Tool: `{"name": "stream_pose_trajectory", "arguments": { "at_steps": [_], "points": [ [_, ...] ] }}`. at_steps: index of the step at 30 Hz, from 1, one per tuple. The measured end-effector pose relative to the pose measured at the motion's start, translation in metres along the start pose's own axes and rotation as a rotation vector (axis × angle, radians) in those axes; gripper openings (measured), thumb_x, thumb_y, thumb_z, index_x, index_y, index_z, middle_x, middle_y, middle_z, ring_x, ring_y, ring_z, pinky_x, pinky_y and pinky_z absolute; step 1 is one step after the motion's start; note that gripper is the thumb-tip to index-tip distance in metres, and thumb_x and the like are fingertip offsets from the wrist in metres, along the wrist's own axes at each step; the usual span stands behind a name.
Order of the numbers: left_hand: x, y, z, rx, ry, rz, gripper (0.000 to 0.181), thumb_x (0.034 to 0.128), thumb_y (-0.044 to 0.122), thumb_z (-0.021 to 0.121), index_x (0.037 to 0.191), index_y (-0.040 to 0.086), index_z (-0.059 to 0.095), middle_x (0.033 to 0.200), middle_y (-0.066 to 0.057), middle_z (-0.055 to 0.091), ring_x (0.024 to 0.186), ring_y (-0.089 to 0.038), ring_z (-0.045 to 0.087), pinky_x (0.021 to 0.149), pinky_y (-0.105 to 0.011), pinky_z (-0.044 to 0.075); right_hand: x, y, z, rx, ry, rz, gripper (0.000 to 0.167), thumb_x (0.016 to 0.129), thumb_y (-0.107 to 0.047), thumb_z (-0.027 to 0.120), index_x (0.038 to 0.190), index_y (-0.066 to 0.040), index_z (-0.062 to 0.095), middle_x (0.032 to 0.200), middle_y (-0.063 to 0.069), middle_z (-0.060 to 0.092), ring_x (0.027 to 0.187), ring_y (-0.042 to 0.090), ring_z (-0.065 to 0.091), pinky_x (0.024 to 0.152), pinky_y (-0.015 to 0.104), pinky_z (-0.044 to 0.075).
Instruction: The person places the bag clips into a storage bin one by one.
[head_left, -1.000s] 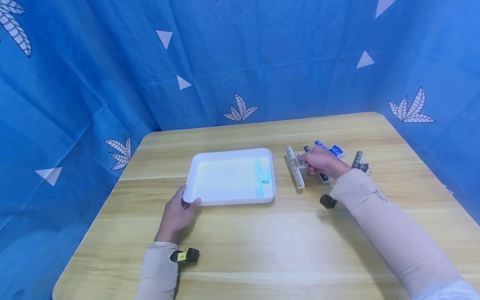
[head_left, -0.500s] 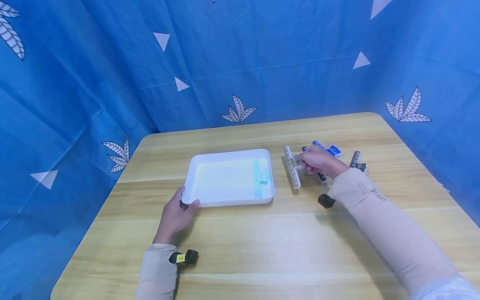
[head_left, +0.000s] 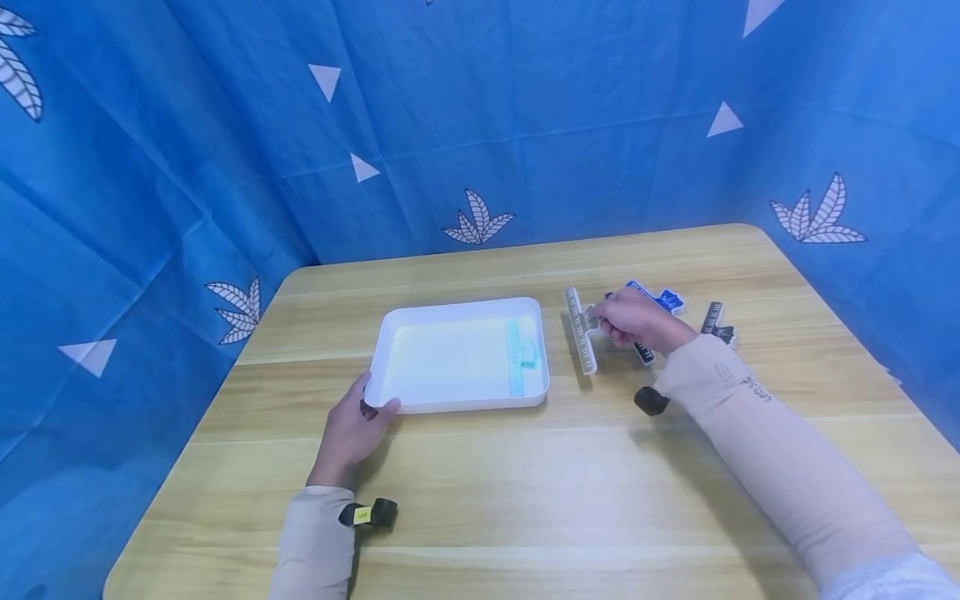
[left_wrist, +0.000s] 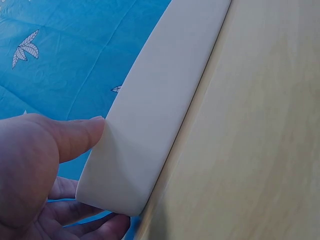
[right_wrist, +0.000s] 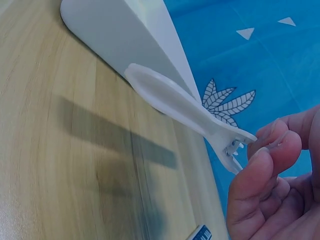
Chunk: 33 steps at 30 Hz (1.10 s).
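Observation:
My left hand [head_left: 354,432] holds the near left corner of a white tray [head_left: 457,408]. In the left wrist view, the thumb presses the tray's side wall [left_wrist: 145,105] and the other fingers bend round the corner. A turquoise clip [head_left: 516,358] with a ruler-like strip lies inside, near the right end. Right of the tray, my right hand [head_left: 641,318] pinches the handle end of a white piano-key clip [head_left: 580,331]. The right wrist view shows this clip [right_wrist: 170,97] edge-on above the table, its shadow below, its handles between thumb and fingers.
Partly under the right hand lies a black piano-key clip [head_left: 643,353]. A blue clip [head_left: 667,301] sits behind it, and another black clip [head_left: 714,320] is farther right. A blue patterned curtain [head_left: 420,125] hangs behind the wooden table [head_left: 480,500].
The white clip has shifted slightly left and turned a little in the right hand's pinch. My left hand stays on the tray corner; the head view has moved slightly.

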<state>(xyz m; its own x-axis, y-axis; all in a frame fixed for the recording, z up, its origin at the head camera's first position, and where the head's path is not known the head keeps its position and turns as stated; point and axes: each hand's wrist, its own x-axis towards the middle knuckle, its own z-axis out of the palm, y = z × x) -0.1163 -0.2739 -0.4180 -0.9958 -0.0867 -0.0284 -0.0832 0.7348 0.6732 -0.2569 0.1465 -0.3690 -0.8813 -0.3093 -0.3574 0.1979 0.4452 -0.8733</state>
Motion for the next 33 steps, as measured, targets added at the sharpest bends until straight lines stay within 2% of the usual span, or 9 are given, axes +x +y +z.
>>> {"name": "stream_pose_trajectory", "arguments": {
  "at_steps": [15, 23, 33],
  "points": [
    [0.0, 0.0, -0.003, 0.003, 0.006, 0.01, 0.078, 0.0959, 0.039, 0.059, 0.151, -0.001, 0.022, 0.142, -0.03, 0.042, 0.129, -0.043, 0.044, 0.106, -0.051, 0.038, -0.004, -0.008, 0.001, 0.024, 0.006, -0.02, 0.031, 0.099, -0.017, 0.05, 0.069, -0.007, 0.051, 0.059, -0.001, 0.046, 0.05, 0.01, 0.041, 0.049, 0.023, 0.039],
    [0.001, 0.002, -0.003, 0.008, -0.001, 0.006, 0.079, 0.096, 0.04, 0.059, 0.152, -0.001, 0.021, 0.143, -0.03, 0.041, 0.13, -0.042, 0.043, 0.107, -0.051, 0.036, -0.003, -0.011, 0.002, 0.046, 0.006, -0.011, 0.025, 0.099, -0.016, 0.049, 0.078, -0.004, 0.05, 0.061, 0.0, 0.046, 0.051, 0.01, 0.042, 0.05, 0.022, 0.039],
    [0.002, 0.001, -0.002, -0.001, -0.001, -0.005, 0.077, 0.0962, 0.036, 0.059, 0.152, -0.001, 0.02, 0.143, -0.03, 0.041, 0.13, -0.042, 0.043, 0.107, -0.05, 0.037, -0.004, -0.014, 0.004, 0.04, -0.002, -0.015, 0.028, 0.099, -0.018, 0.051, 0.074, -0.006, 0.05, 0.06, -0.001, 0.046, 0.051, 0.01, 0.041, 0.052, 0.024, 0.041]
  ]
}}
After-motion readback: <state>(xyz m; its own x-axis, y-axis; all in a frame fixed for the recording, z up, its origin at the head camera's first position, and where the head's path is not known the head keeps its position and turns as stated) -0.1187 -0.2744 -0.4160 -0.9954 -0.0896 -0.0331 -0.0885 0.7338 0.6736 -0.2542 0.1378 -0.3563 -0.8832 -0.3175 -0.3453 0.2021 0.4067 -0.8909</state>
